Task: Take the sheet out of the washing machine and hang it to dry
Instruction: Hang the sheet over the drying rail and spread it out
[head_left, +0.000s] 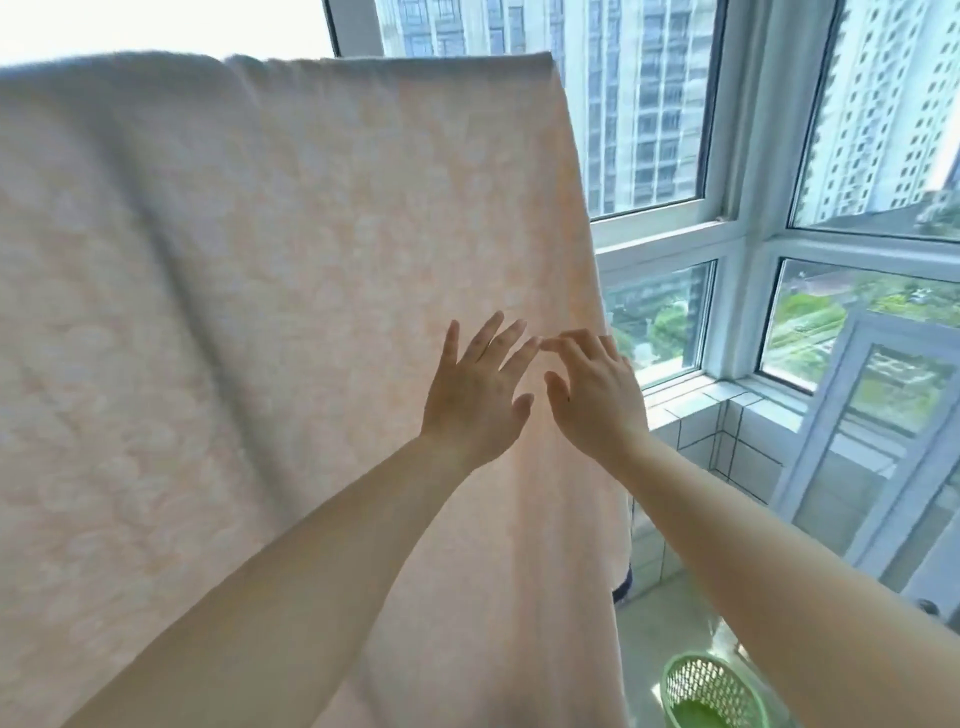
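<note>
your forearms reach up from the bottom of the frame, both hands spread flat-fingered near the peach sheet (291, 249), gripping nothing; whether the fingertips touch the cloth cannot be told. left hand (475, 387) and right hand (597, 395) sit just beside each other near the sheet's right edge, likely to smooth wrinkles. already hung, the sheet drapes over a high support hidden under its top fold. open room lies right, toward the windows (675, 244), with a green basket (711, 693) on the floor below.

The sheet (260, 312) hides its rail; the green basket (711, 691) is cropped
</note>
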